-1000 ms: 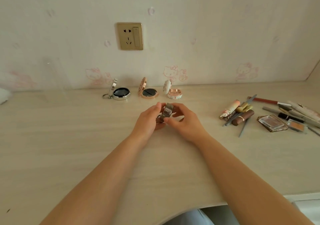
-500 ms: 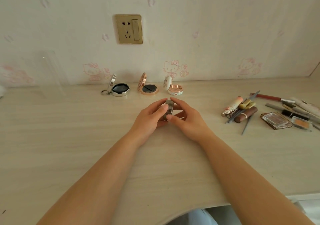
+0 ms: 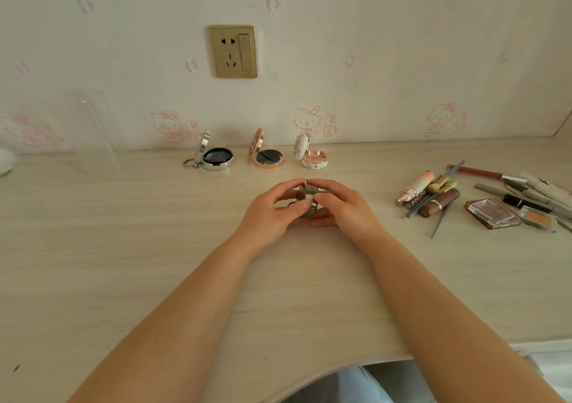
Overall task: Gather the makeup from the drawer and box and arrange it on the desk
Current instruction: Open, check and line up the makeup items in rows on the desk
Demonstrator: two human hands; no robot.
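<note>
Silver-metal round compact (image 3: 308, 199), seemingly light, rigid and slick, is being pinched by its rim between the left hand (image 3: 272, 213) and right hand (image 3: 343, 207) just above the worktop (image 3: 154, 263), the hinged lid probably needing gentle prying.

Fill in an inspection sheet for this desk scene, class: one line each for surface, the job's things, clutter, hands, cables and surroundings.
Surface: pale wood-grain desk, curved cut-out at the near edge.
Job's things: three open compacts in a row by the wall: silver compact with a key ring, rose-gold compact, white floral compact. A fourth small silver case is held in both hands.
Clutter: loose pile of makeup at the right: tubes, pencils, lipstick, two clear palettes.
Hands: left hand and right hand both grip the silver case just above the desk.
Cables: nothing seen.
Surroundings: gold wall socket, cartoon-cat wallpaper, clear container at left.
</note>
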